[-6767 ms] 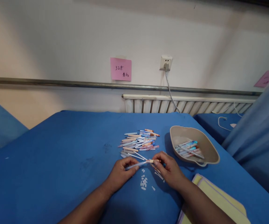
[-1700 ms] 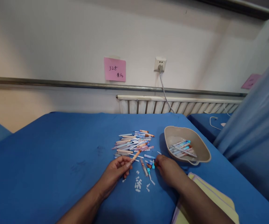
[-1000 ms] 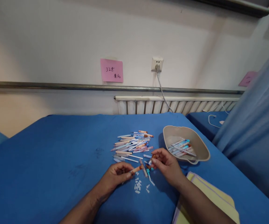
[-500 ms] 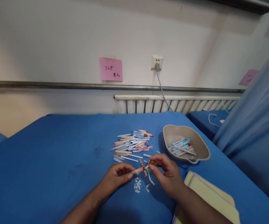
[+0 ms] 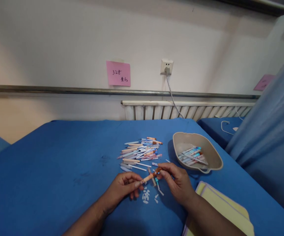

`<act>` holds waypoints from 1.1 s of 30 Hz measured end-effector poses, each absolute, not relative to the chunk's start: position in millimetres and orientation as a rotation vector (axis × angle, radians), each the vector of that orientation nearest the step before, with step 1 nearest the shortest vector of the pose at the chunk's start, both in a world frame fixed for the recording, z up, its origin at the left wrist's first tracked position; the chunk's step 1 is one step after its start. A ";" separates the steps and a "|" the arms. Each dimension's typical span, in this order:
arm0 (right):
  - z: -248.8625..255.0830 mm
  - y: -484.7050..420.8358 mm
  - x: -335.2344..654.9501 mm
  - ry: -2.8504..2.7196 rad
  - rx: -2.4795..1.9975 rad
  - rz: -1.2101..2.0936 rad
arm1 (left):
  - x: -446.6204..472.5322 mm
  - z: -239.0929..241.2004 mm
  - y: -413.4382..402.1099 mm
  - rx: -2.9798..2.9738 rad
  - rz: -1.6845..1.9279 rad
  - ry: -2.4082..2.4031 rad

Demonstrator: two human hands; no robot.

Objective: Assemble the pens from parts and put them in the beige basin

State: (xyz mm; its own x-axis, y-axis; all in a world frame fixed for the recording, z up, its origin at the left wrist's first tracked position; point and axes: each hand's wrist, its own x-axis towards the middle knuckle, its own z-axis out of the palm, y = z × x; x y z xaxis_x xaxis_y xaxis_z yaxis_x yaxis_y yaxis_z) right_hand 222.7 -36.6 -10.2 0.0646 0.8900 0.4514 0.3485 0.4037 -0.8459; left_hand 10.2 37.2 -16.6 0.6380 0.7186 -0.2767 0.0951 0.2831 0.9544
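The left hand (image 5: 129, 185) pinches the near end of an orange barrel (image 5: 147, 179); the right hand (image 5: 175, 182) grips a brown piece (image 5: 157, 170) at its far end. The hands stand apart, the barrel lying between them, its long axis slanting rightward and away, the two parts apparently meeting end to end. Beyond lie the pen parts (image 5: 138, 151), with the beige basin (image 5: 212, 149) farther right

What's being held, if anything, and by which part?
A pen: the left hand holds one end, the right hand the brown end.
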 end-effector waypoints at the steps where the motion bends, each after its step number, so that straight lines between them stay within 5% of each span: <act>1: -10.0 -36.1 222.7 -1.494 -1.156 0.619 | 10.2 -16.3 37.0 1.226 0.485 0.802; 18: -16.3 -27.7 214.4 -1.166 -1.073 1.070 | 11.1 -18.4 35.9 1.212 0.470 0.780; 33: -21.0 -24.2 217.0 -1.192 -1.173 1.063 | 15.3 -23.8 28.7 1.291 0.408 0.811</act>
State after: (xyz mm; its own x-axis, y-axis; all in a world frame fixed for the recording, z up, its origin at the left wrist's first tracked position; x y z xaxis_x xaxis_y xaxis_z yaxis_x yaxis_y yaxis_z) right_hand 217.0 -24.2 -21.0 0.0911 0.9900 0.1076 0.0066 0.1074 -0.9942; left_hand 15.3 28.7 -23.8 0.6666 0.6821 -0.3006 0.1647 0.2586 0.9518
